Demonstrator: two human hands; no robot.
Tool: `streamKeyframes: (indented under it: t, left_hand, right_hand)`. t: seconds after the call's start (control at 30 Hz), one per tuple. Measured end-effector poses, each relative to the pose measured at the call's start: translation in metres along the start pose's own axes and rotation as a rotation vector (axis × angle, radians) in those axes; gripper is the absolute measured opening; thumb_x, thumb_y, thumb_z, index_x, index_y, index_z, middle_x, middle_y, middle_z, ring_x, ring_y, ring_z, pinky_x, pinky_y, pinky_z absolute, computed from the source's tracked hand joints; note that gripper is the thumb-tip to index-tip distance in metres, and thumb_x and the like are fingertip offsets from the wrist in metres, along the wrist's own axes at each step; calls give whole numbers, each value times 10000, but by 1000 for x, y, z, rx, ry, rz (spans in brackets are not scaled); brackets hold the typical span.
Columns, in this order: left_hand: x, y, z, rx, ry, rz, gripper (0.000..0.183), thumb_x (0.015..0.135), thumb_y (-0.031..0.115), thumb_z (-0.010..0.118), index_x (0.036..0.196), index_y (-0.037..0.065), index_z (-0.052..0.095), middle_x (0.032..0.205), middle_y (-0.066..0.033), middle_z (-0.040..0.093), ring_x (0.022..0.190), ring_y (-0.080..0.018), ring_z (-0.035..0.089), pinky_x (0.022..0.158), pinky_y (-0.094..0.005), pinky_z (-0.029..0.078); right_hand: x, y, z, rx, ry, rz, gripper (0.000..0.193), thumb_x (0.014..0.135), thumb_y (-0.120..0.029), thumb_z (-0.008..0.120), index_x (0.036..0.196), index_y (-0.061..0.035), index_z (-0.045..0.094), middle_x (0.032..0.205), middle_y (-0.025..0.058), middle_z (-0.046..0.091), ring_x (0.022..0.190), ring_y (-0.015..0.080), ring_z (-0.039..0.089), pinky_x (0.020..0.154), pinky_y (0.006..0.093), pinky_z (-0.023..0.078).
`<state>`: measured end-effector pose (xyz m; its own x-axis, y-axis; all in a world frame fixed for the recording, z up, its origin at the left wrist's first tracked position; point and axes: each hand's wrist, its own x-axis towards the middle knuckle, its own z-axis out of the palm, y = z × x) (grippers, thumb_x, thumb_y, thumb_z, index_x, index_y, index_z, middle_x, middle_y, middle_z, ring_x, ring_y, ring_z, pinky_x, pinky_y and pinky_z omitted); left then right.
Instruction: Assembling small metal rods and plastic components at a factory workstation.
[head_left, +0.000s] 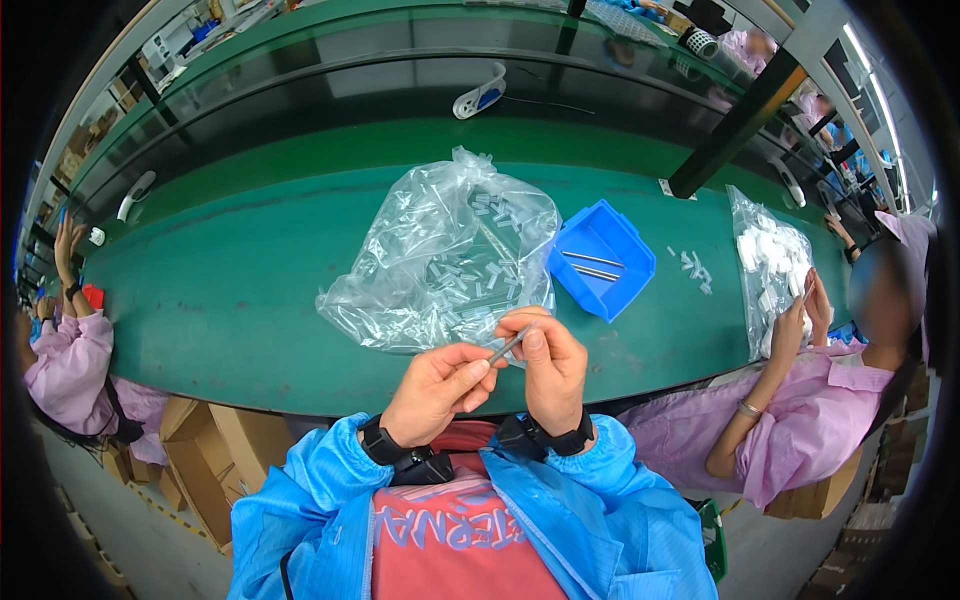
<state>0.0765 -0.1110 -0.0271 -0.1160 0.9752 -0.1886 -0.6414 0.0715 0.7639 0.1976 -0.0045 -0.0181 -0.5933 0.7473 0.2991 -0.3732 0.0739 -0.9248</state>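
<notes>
The blue bin point(612, 240) sits on the green table point(230, 270) with a few slim metal rods point(595, 270) lying in it. Nearer the person than the bin and to its left, the left hand point(441, 390) pinches the lower end of a thin grey rod point(507, 347) between thumb and fingers, while the right hand point(548, 362) has its thumb and fingertips closed about the upper end; whether anything small is tucked in those fingertips, one cannot tell. The held rod slants up to the right, just in front of the bin's near left side. Immediately left of the bin spreads a clear plastic bag point(385, 265) containing many short translucent pieces point(462, 283). More loose pieces point(697, 272) lie scattered right of the bin, and farther right another clear bag point(745, 225) filled with white parts stands near a co-worker's hand point(787, 332). Beyond the bin to the right, a dark post point(738, 130) has a small white label point(680, 188) at its foot, its marks too small to read. Nearer the person than the bin, large pale lettering runs across the red shirt point(455, 575), partly covered by the blue jacket point(640, 525).
</notes>
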Motion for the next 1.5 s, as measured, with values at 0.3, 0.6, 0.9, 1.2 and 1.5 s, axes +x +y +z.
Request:
streamKeyframes:
  t: [0.3,0.6,0.9,1.2,1.5]
  left_hand:
    - [0,-8,-4,-23,-23,28,189,961,88,503,1091,-15,594,815,-54,562,641,-91,438,583,-212,372]
    - [3,-13,4,-128,-32,44,214,972,125,497,1087,-42,566,821,-23,525,648,-71,408,584,-196,354]
    - [7,-2,2,-130,-132,-80,273,994,211,461,1051,-35,565,781,14,465,627,-64,378,570,-194,329]
    - [6,-9,5,-174,-140,-25,231,986,204,475,1014,-17,537,806,0,460,659,-64,382,594,-197,332]
    - [10,-13,5,-210,-134,-32,226,987,236,480,991,20,547,788,10,445,675,-65,378,602,-201,332]
  right_hand:
    - [-6,10,6,-24,39,-103,205,972,-148,501,908,27,586,887,106,593,828,173,558,752,292,450]
    - [-13,16,13,32,54,-27,220,984,-161,479,934,33,569,916,104,592,721,116,560,646,208,465]
    - [6,0,8,37,-51,0,305,1014,-222,399,1005,27,576,951,114,614,766,118,571,665,235,475]
    - [-2,4,16,132,-59,30,346,1020,-252,365,850,12,509,946,148,626,704,97,565,564,192,476]
    - [-11,5,21,72,-18,94,365,1021,-269,349,895,25,523,1016,151,629,671,86,569,552,182,483]
